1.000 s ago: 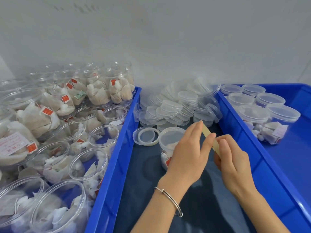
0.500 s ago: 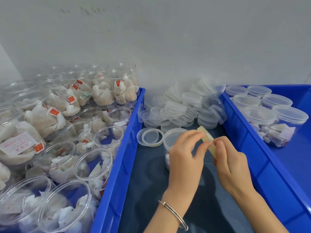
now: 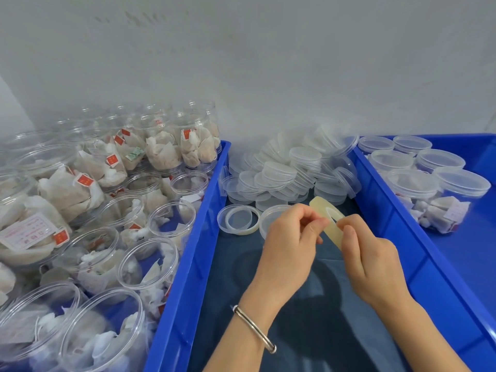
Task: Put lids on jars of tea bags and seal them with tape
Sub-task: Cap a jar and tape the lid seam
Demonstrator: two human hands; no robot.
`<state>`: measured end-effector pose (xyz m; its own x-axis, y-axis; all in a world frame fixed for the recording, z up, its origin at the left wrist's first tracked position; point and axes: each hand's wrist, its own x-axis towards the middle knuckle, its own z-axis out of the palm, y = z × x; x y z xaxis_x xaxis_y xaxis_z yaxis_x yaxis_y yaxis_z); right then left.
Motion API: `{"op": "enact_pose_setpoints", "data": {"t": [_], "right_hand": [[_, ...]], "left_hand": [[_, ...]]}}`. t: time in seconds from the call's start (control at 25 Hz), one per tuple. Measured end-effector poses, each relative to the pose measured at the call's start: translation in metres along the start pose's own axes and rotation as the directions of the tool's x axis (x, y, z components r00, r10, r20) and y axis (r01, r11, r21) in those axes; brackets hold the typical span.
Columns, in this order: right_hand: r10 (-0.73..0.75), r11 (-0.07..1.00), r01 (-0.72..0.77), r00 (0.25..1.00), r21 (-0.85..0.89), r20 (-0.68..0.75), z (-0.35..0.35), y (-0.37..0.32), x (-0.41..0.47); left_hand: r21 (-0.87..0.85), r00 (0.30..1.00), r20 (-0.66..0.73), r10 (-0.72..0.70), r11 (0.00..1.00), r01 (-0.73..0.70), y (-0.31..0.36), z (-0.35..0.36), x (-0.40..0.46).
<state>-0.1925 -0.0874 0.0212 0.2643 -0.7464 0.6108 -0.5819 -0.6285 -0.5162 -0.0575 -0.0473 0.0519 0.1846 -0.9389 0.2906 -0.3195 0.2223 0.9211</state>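
Blue plastic trays fill the head view, set side by side against a plain grey wall (image 3: 268,63) that closes the far side of the scene. The middle tray (image 3: 193,251) has a dark cloth (image 3: 316,318) spread over its floor, and a heap of clear loose lids (image 3: 290,170) lies piled at its far end. Just near of that heap sit an upturned lid (image 3: 238,219) and a lidded jar (image 3: 271,216), the jar partly hidden behind the left hand.

The left hand (image 3: 290,245), a metal bangle (image 3: 255,328) on its wrist, has its fingers curled and pinches the end of the tape at its fingertips. The right hand (image 3: 370,261) grips the yellowish tape roll (image 3: 326,216) at its near edge, holding it above the cloth and just right of the lidded jar.

The left tray (image 3: 171,326) is crowded with open jars (image 3: 158,261) of white tea bags, some standing, some tipped over. The right tray (image 3: 456,264) holds capped jars (image 3: 413,183) grouped at its far end, one lying on its side.
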Motion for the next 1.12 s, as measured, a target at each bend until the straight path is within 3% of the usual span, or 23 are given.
{"op": "enact_pose_setpoints", "data": {"t": [0.08,0.28,0.4,0.52,0.6,0.68,0.76,0.84,0.92,1.0,1.12], "right_hand": [[0.061,0.998,-0.061,0.998,-0.012,-0.008,0.001,0.0,0.005],[0.13,0.981,-0.121,0.99,-0.15,0.05,0.002,-0.009,0.009],[0.122,0.975,-0.105,0.989,-0.197,0.08,0.001,-0.012,0.007],[0.13,0.976,-0.113,0.988,-0.185,0.08,-0.001,-0.01,0.007],[0.119,0.983,-0.109,0.991,-0.149,0.064,-0.002,-0.009,0.007],[0.095,0.994,-0.091,0.993,-0.065,0.063,0.0,-0.008,0.004],[0.088,0.99,-0.098,0.991,0.099,0.105,-0.001,-0.008,0.0],[0.102,0.98,-0.12,0.988,0.156,0.118,-0.008,-0.006,0.002],[0.089,0.99,-0.099,0.991,0.105,0.102,-0.017,-0.007,0.009],[0.058,0.998,-0.062,0.991,0.03,0.122,-0.023,-0.008,0.02],[-0.068,0.989,0.09,0.982,-0.115,0.179,-0.025,-0.007,0.025]], "left_hand": [[0.078,0.997,0.04,0.066,0.995,-0.069,0.003,0.001,-0.004],[0.206,0.989,-0.032,0.147,0.969,-0.137,0.002,-0.001,-0.003],[0.035,0.993,-0.082,0.086,0.996,-0.083,0.002,0.0,-0.003],[-0.201,1.0,-0.029,0.001,0.98,-0.007,0.0,-0.003,-0.002],[-0.09,0.995,-0.092,0.04,0.995,-0.049,0.001,-0.004,0.0],[0.131,0.963,-0.178,0.202,0.975,-0.181,0.009,-0.005,0.006],[0.342,0.877,-0.122,0.464,0.849,-0.402,0.024,-0.005,0.014],[0.476,0.774,-0.051,0.631,0.697,-0.537,0.041,-0.005,0.018],[0.509,0.726,-0.074,0.684,0.652,-0.562,0.052,-0.01,0.018],[0.507,0.71,-0.14,0.69,0.666,-0.547,0.05,-0.023,0.012],[0.414,0.773,-0.32,0.547,0.815,-0.405,0.02,-0.046,-0.004]]}}
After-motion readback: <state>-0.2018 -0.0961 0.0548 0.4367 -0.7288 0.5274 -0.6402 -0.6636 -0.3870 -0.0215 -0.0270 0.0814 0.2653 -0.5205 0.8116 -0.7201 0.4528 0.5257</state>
